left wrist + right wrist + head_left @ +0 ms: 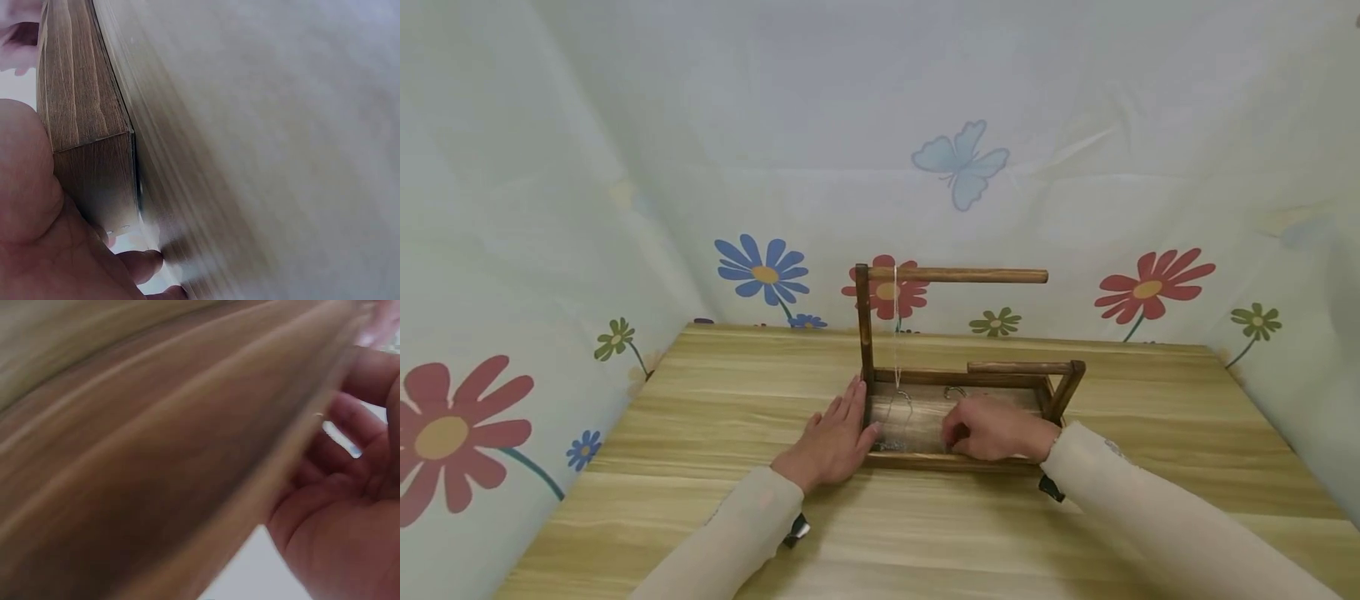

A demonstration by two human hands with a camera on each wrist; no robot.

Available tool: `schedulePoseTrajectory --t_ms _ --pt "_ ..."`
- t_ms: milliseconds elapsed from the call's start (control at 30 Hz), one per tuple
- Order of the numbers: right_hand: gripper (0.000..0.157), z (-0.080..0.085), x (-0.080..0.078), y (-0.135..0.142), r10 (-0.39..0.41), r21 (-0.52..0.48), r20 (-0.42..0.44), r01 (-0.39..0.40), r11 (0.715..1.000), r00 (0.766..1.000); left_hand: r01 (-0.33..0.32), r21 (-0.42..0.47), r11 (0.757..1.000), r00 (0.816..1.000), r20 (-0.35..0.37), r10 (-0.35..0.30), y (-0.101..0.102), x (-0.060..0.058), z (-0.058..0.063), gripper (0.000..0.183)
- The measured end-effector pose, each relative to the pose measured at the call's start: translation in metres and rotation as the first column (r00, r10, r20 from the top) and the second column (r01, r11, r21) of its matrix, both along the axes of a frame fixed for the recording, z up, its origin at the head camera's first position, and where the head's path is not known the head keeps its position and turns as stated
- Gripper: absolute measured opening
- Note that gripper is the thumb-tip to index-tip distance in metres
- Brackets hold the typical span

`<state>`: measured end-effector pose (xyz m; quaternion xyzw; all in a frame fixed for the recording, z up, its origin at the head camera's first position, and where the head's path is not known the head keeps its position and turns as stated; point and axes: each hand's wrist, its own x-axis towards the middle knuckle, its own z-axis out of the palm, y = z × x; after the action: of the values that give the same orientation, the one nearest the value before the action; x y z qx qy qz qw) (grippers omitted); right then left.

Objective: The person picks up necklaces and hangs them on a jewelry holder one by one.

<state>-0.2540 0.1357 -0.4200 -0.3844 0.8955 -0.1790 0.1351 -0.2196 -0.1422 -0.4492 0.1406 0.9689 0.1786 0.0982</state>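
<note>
A dark wooden jewelry stand [862, 325] has a tray base, a tall left post with an upper bar [970, 275] and a shorter right post with a lower bar [1018, 367]. From the upper bar hangs a thin pale necklace [897, 333]. My left hand [835, 437] rests against the tray's left end, fingers extended; the left wrist view shows the palm beside the wooden corner [94, 156]. Over the front wall [206, 481] reaches my right hand [988, 427], its fingers bent down inside the tray. Whether they pinch something I cannot tell.
Inside the tray lie a thin chain [910, 402], a small silvery heap [891, 446] near the front left and a curved metallic piece [955, 391] behind the right hand. The stand sits on a wood-grain table [737, 375]. Behind hangs a flower-printed curtain [820, 108].
</note>
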Motion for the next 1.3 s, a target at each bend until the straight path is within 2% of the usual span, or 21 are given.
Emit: schedulePoseTrajectory --t_ms 200,300,533,667,800,967,1067,1167,1300 --pt "0.014 -0.011 -0.012 0.004 0.035 0.008 0.063 -0.035 0.999 0.997 -0.001 0.006 1.000 1.000 -0.004 0.001 0.000 0.001 -0.001 0.075" --pt "0.022 -0.012 -0.016 0.005 0.023 0.014 0.077 -0.024 1.000 0.997 0.001 0.005 1.000 1.000 -0.004 -0.001 0.000 0.001 -0.001 0.075" --pt "0.039 -0.006 -0.020 0.013 -0.040 0.076 -0.031 0.042 0.996 0.999 -0.001 0.007 1.000 1.000 -0.008 0.001 0.000 0.000 0.001 0.075" --pt "0.034 -0.002 -0.018 0.016 -0.056 0.108 -0.077 0.064 0.992 0.995 -0.005 0.014 1.000 1.000 -0.008 0.005 0.000 -0.001 0.000 0.075" --pt "0.019 0.002 -0.016 0.014 -0.017 0.094 -0.074 0.024 0.995 0.997 -0.001 0.022 1.000 1.000 -0.006 0.002 0.000 0.000 0.001 0.075" --pt "0.011 -0.002 -0.012 0.008 0.068 0.099 -0.079 -0.060 0.993 0.995 -0.003 0.018 1.000 1.000 -0.013 0.003 0.002 0.001 -0.001 0.074" --pt "0.020 -0.005 -0.012 0.003 0.091 0.091 -0.053 -0.086 0.992 0.994 -0.001 0.018 1.000 1.000 -0.012 0.001 0.002 0.001 0.000 0.074" --pt "0.027 -0.008 -0.013 0.002 0.084 0.067 -0.001 -0.083 0.994 0.996 0.005 0.024 1.000 1.000 -0.004 -0.005 0.002 0.001 0.001 0.074" --pt "0.034 -0.011 -0.013 0.001 0.090 0.062 0.020 -0.091 0.994 0.996 -0.005 0.014 1.000 1.000 -0.004 0.005 0.002 0.002 0.002 0.074"
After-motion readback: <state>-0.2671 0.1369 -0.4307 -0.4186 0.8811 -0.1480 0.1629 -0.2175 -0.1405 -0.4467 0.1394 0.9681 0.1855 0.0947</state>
